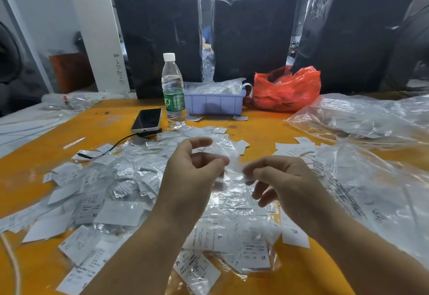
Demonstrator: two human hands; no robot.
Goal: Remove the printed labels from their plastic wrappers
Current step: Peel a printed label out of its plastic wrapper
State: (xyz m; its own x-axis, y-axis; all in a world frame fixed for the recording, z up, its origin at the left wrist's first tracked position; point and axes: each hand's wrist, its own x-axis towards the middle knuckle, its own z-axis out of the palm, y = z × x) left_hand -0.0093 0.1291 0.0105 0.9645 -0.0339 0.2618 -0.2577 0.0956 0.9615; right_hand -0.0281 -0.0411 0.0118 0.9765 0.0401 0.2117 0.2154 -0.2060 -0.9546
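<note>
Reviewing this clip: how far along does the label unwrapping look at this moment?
Partly done, by the look of it. Loose white printed labels already lie bare on the orange table. In hand: the left hand and right hand pinch a small clear plastic wrapper between them; whether it holds a label is too blurred to tell. Left: a heap of still-wrapped labels remains.

Between your left hand (190, 171) and right hand (285, 178) the thin clear plastic wrapper (232, 167) is motion-blurred, so you cannot tell whether a label sits inside it. Your forearms hide part of the heap of white printed labels (99, 201) beneath them. Beyond your hands, the contents of the crumpled red plastic bag (287, 90) are hidden, and the small print on the labels is unreadable.
</note>
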